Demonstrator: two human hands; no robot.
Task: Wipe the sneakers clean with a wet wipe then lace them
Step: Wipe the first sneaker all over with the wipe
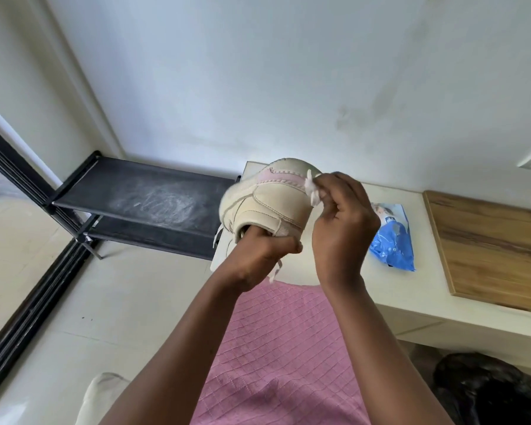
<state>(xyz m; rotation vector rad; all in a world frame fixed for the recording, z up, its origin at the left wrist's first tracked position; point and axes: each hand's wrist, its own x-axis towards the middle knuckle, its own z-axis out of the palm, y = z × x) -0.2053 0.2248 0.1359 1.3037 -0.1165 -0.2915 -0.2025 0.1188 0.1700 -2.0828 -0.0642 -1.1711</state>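
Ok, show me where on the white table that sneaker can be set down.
Bare white table lies between the blue wipes pack and the near edge, plus a narrow strip between pack and wooden board. The left end is crowded, hidden behind the raised sneaker.

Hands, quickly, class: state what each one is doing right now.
Left hand: fingers inside the sneaker, gripping its collar.
Right hand: pinching a wet wipe at the sneaker.

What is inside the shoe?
The left hand goes into the sneaker through its opening, thumb outside on the rim. Its fingers are hidden inside, along with the lining. The right hand pinches a wet wipe against the sneaker's outside.
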